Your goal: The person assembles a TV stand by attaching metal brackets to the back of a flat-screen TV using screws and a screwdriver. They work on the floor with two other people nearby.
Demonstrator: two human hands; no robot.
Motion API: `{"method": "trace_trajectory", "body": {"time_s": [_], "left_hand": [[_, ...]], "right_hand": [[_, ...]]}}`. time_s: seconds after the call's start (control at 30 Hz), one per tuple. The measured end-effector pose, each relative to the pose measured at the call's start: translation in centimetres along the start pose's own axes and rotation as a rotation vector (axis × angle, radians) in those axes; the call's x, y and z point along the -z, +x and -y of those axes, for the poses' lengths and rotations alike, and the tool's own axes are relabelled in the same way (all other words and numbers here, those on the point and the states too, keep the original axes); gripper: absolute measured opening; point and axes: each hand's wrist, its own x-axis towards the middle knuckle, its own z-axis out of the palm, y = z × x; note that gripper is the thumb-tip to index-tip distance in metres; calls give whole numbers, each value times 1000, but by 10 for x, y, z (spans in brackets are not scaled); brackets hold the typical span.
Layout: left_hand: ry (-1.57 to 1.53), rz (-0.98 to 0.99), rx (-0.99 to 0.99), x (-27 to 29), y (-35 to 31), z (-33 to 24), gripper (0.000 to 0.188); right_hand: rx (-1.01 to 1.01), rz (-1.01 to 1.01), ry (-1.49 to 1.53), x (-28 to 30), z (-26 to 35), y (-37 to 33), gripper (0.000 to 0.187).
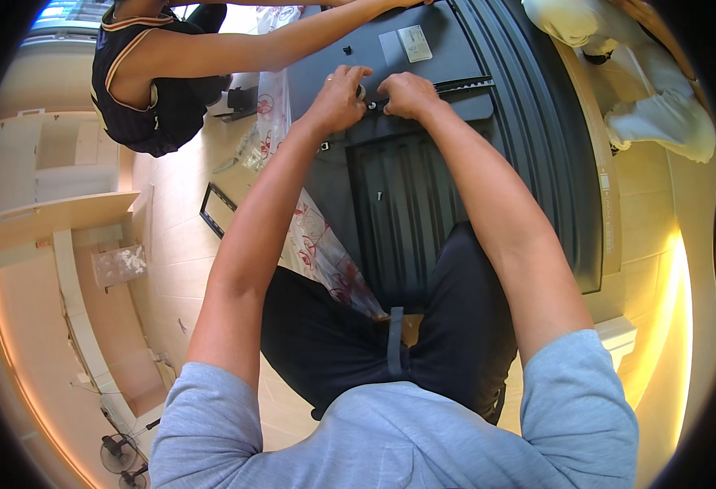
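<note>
Head view: nearest, the large dark ribbed panel (413, 216) is laid flat, apparently so that its upper face can be reached, with printed plastic sheeting (325, 244) lying along its left edge, perhaps as protection. Farther up, the left hand (340, 101) and right hand (409, 95) are held close together near a slotted black strip (465, 84), fingers curled, though what is gripped, if anything, cannot be told. Beyond, a co-worker's arm (244, 52) is extended over the panel's far part, perhaps for steadying.
</note>
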Motion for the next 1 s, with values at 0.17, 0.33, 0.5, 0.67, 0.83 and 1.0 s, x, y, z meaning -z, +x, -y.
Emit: {"method": "trace_trajectory", "body": {"time_s": [0.17, 0.33, 0.5, 0.67, 0.83, 1.0], "left_hand": [[92, 35, 288, -4, -1, -16, 46], [58, 36, 162, 0, 5, -6, 47], [-84, 85, 5, 3, 8, 6, 49], [171, -48, 317, -10, 6, -14, 53], [74, 56, 129, -2, 8, -4, 44], [-6, 37, 56, 3, 7, 5, 40]], "right_hand": [[-87, 148, -108, 14, -9, 2, 55], [-93, 150, -102, 12, -10, -2, 55], [-76, 133, -71, 9, -14, -2, 53], [-66, 99, -58, 5, -18, -3, 52], [-90, 140, -60, 5, -16, -1, 52], [-79, 133, -75, 5, -16, -2, 52]]}}
